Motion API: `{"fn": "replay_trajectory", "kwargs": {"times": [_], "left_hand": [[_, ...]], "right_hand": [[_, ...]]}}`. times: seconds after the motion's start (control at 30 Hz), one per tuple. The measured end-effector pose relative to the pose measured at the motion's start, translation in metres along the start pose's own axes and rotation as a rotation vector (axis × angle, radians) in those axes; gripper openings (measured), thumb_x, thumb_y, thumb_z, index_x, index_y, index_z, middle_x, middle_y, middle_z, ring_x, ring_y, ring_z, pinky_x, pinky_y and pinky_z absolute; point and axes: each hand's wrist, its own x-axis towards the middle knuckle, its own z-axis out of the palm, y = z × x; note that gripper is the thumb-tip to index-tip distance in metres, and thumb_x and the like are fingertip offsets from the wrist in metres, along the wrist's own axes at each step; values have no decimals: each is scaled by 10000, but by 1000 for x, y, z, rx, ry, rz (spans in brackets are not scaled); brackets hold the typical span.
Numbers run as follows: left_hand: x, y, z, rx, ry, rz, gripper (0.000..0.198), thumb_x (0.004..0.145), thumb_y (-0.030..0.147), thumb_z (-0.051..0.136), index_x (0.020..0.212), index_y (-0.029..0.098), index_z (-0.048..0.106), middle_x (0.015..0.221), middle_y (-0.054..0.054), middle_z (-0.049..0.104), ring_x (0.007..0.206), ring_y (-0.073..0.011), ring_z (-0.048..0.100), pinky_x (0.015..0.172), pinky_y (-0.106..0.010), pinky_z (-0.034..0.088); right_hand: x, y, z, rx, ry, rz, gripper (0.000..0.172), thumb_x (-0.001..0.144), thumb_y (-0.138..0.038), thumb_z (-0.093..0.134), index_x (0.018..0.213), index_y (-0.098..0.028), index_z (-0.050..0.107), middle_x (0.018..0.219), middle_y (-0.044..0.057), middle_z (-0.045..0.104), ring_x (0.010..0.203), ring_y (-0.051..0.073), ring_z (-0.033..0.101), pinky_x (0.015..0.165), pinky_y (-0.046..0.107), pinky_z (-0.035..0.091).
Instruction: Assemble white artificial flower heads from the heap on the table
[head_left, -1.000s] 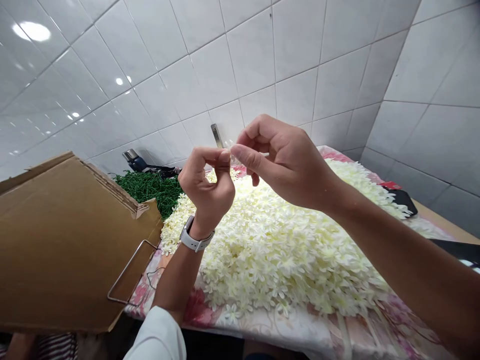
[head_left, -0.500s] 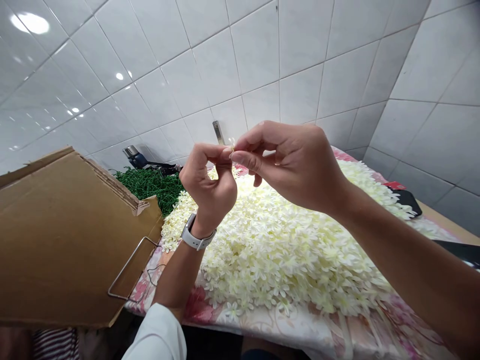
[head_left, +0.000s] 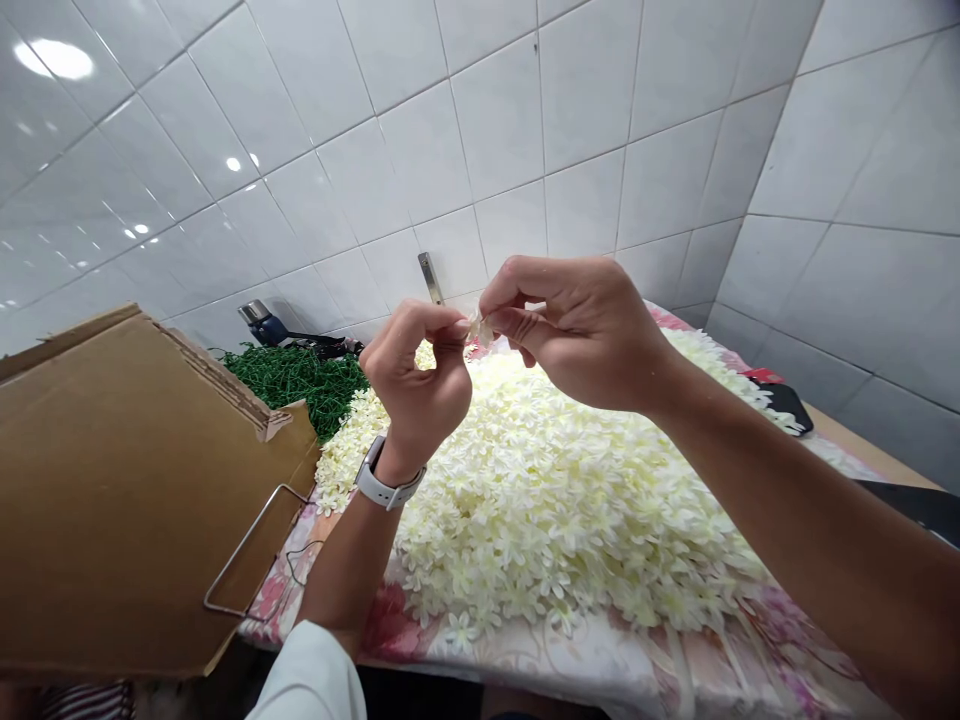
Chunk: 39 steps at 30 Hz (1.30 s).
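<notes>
Between the fingertips of both hands is a small white artificial flower [head_left: 480,328], held above the table. My left hand [head_left: 421,370], with a pale-strapped watch [head_left: 388,487] on its wrist, pinches the flower from the left. From the right, my right hand [head_left: 577,325] grips it between thumb and forefinger. Below both hands spreads a wide heap of white and cream artificial flowers [head_left: 570,490]. The fingers hide part of the held flower.
At left stands a cardboard box [head_left: 135,500] with a bent metal wire frame [head_left: 244,550] by its edge. Behind it are green artificial stems [head_left: 292,385] and a dark flask [head_left: 262,322]. A black phone-like object [head_left: 791,405] lies at right. A tiled wall [head_left: 495,120] rises behind.
The hands have moved slightly apart at the fingertips, and more of the white flower now shows between them. The whole view has shifted slightly.
</notes>
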Motion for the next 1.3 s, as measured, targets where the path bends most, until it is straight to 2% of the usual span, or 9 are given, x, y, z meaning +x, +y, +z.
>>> {"fn": "replay_trajectory", "kwargs": {"times": [0.2, 0.27, 0.4, 0.47, 0.67, 0.83, 1.03, 1.17, 1.3], "left_hand": [[9, -20, -9, 108, 55, -97, 169, 783, 46, 642, 753, 211, 619, 654, 43, 613, 594, -82, 565, 572, -218, 468], [13, -30, -13, 167, -31, -137, 140, 798, 83, 679, 743, 204, 635, 653, 39, 645, 591, -78, 586, 564, -205, 467], [18, -40, -17, 220, -284, -266, 139, 765, 128, 781, 868, 193, 715, 739, 13, 730, 546, -56, 595, 516, -178, 443], [17, -37, -16, 211, -308, -281, 191, 771, 121, 780, 938, 195, 726, 795, -4, 749, 576, -63, 621, 532, -179, 460], [15, -11, -7, 45, -286, -158, 84, 934, 258, 672, 945, 206, 737, 830, -28, 767, 707, -101, 698, 649, -223, 543], [10, -8, -2, -23, -297, -76, 136, 888, 247, 745, 1024, 228, 742, 909, -29, 780, 753, -106, 709, 687, -242, 565], [4, -7, -1, -199, -194, -218, 87, 881, 287, 759, 961, 256, 777, 911, -16, 802, 811, -138, 751, 757, -307, 624], [6, 2, -4, -284, -203, -330, 91, 837, 304, 806, 875, 231, 767, 862, -14, 799, 766, -136, 751, 704, -293, 630], [8, 8, -8, -262, -223, -309, 100, 854, 301, 789, 860, 211, 747, 794, -16, 779, 684, -117, 712, 639, -271, 599]], "right_hand": [[6, 8, -12, -183, 191, -11, 206, 784, -37, 621, 701, -220, 574, 689, -4, 563, 668, 139, 498, 559, 302, 392], [10, 13, -16, -176, 228, 30, 165, 824, -88, 642, 725, -215, 611, 692, 0, 600, 644, 131, 510, 560, 302, 413], [13, 23, -20, -138, 171, 67, 102, 861, -206, 695, 760, -197, 678, 684, 8, 653, 613, 120, 527, 549, 300, 432], [13, 26, -20, -141, 139, 66, 107, 845, -253, 731, 762, -197, 693, 670, 3, 655, 600, 119, 519, 535, 298, 432], [10, 20, -18, -133, 42, 63, 138, 858, -285, 751, 755, -207, 702, 628, -22, 607, 578, 103, 499, 551, 297, 431], [8, 9, -19, -54, 34, 43, 100, 871, -268, 755, 853, -214, 673, 771, 1, 667, 652, 124, 589, 562, 297, 503], [7, 4, -19, 83, 21, -1, 210, 818, -337, 827, 915, -220, 681, 865, 22, 705, 814, 172, 689, 672, 314, 600], [7, 0, -19, 91, 6, -43, 147, 820, -261, 817, 912, -208, 716, 836, 10, 717, 779, 145, 685, 717, 300, 618], [6, -5, -18, 108, -23, -95, 103, 833, -189, 792, 911, -191, 724, 779, -7, 708, 731, 101, 672, 687, 249, 604]]}}
